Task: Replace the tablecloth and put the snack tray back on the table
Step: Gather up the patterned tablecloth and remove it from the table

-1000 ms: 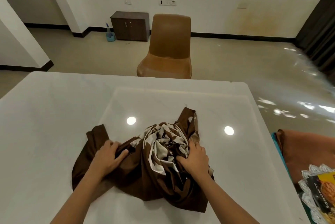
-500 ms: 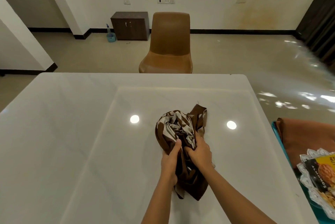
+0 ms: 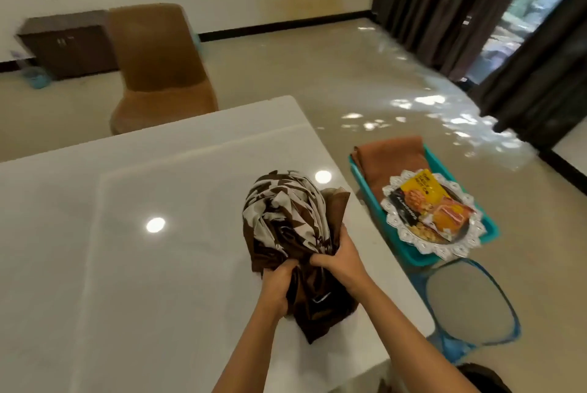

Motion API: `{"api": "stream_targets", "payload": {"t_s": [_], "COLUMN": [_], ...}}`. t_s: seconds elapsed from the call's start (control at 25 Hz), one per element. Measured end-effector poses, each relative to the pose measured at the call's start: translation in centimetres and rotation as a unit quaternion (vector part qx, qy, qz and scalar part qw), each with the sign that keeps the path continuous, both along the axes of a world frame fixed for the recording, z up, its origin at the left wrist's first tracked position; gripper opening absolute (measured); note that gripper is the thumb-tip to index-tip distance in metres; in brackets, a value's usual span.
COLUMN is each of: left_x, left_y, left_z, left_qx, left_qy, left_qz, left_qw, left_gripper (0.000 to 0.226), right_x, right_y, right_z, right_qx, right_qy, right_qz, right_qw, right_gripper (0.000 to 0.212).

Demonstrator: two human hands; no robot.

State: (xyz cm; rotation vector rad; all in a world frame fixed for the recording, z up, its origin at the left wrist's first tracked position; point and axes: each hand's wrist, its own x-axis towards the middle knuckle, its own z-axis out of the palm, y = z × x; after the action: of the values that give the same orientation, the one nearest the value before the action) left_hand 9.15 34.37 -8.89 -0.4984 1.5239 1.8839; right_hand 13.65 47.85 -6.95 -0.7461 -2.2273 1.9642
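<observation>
brown cloth with a white pattern, the tablecloth (image 3: 286, 227), sits bunched into a tall wad on the white table (image 3: 127, 265), near its right edge. our left hand (image 3: 275, 286) and right hand (image 3: 341, 260) both clutch its lower part, fingers curled into the folds, the two hands close together. off the table to our right, a teal tub (image 3: 413, 257) holds a folded rust-orange cloth (image 3: 390, 157) at its far end and the silver scalloped snack tray (image 3: 409, 235) at its near end, with snack packets (image 3: 422, 202) lying on the tray. the tub stands a little apart from the table edge. a blue plastic frame (image 3: 454, 353) shows just below the tub; we cannot tell whether the tub rests on it. a brown chair (image 3: 158, 59) stands at the table's far side, a dark cabinet (image 3: 70, 46) behind it by the wall, and dark curtains (image 3: 444, 5) hang on the right.
</observation>
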Motion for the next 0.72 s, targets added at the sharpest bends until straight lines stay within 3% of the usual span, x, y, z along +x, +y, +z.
{"api": "stream_targets", "payload": {"t_s": [0.08, 0.2, 0.36, 0.44, 0.6, 0.64, 0.72], "left_x": [1.4, 5.0, 11.4, 13.9, 17.6, 17.9, 19.4], "left_y": [4.2, 11.0, 19.6, 23.3, 28.0, 27.6, 28.7], "left_z": [0.4, 1.3, 0.8, 0.2, -2.7, -3.7, -5.6], "left_qx": [0.029, 0.03, -0.004, -0.041, -0.043, -0.015, 0.039], "left_qy": [0.015, 0.065, 0.132, 0.076, -0.1, -0.143, -0.206], "left_qz": [-0.064, -0.187, -0.373, -0.443, -0.467, -0.459, -0.421], "left_qw": [0.997, 0.98, 0.918, 0.892, 0.877, 0.877, 0.882], "left_gripper": [0.035, 0.032, 0.019, 0.014, 0.012, 0.014, 0.024], "right_x": [2.7, 8.8, 18.1, 22.0, 27.5, 27.8, 29.1], "right_y": [4.6, 10.8, 16.8, 19.8, 26.2, 26.4, 28.6], "right_z": [1.3, 2.1, 2.1, 1.4, -2.5, -3.6, -6.6], "right_qx": [-0.009, -0.016, 0.011, 0.003, -0.026, -0.047, -0.09], "right_qy": [-0.007, -0.014, 0.015, 0.021, 0.001, -0.009, -0.019], "right_qz": [-0.012, -0.091, -0.238, -0.282, -0.357, -0.36, -0.381], "right_qw": [1.0, 0.996, 0.971, 0.959, 0.934, 0.932, 0.92], "right_gripper": [0.067, 0.079, 0.057, 0.057, 0.103, 0.105, 0.066]}}
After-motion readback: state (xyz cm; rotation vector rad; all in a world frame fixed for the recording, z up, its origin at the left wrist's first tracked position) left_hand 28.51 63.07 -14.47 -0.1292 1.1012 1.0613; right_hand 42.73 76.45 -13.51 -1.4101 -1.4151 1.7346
